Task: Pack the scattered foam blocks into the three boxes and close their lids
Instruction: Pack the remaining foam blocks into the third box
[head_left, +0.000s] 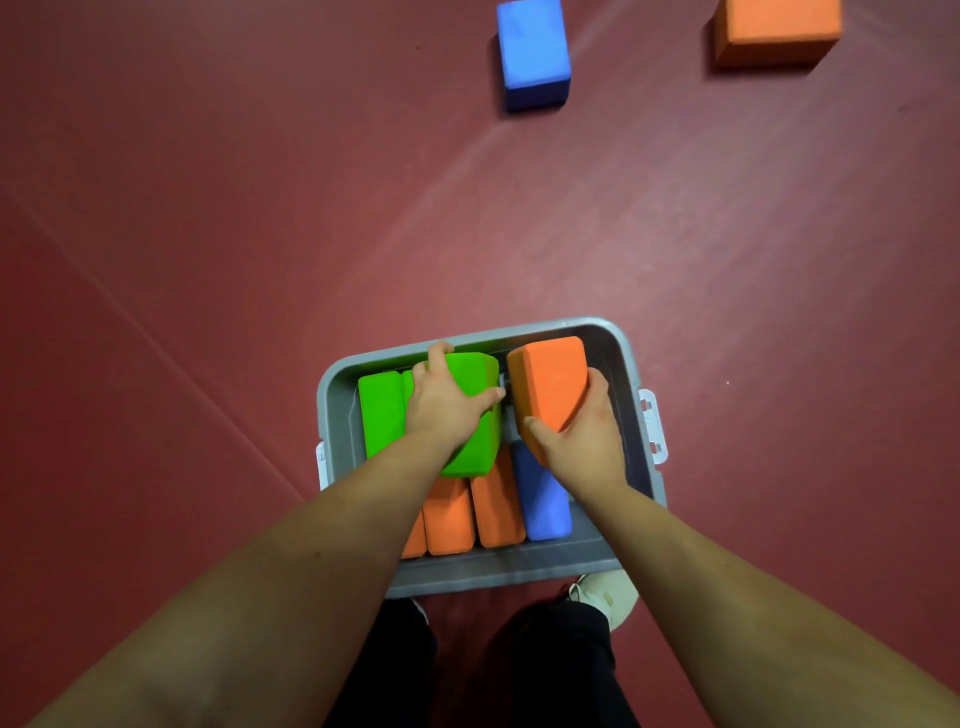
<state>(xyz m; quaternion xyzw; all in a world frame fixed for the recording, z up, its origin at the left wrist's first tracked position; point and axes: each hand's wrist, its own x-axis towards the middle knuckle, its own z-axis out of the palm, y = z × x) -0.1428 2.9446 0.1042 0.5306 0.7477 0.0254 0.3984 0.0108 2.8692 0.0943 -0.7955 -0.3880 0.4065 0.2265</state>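
While both hands are busy over the grey box (328, 400), packing is mid-step in the head view. The left grip (447, 402) curls round a green block (475, 371) beside the standing green block (379, 413) at the box's left wall. The right grip (582, 434) clasps an orange block (550, 379) near the far right corner. Next, I judge, each needs turning on edge and pressing down. Open room shows only along the far edge and right wall. A loose blue block (532, 52) and a loose orange block (776, 31) lie on the floor, well beyond the box's far edge.
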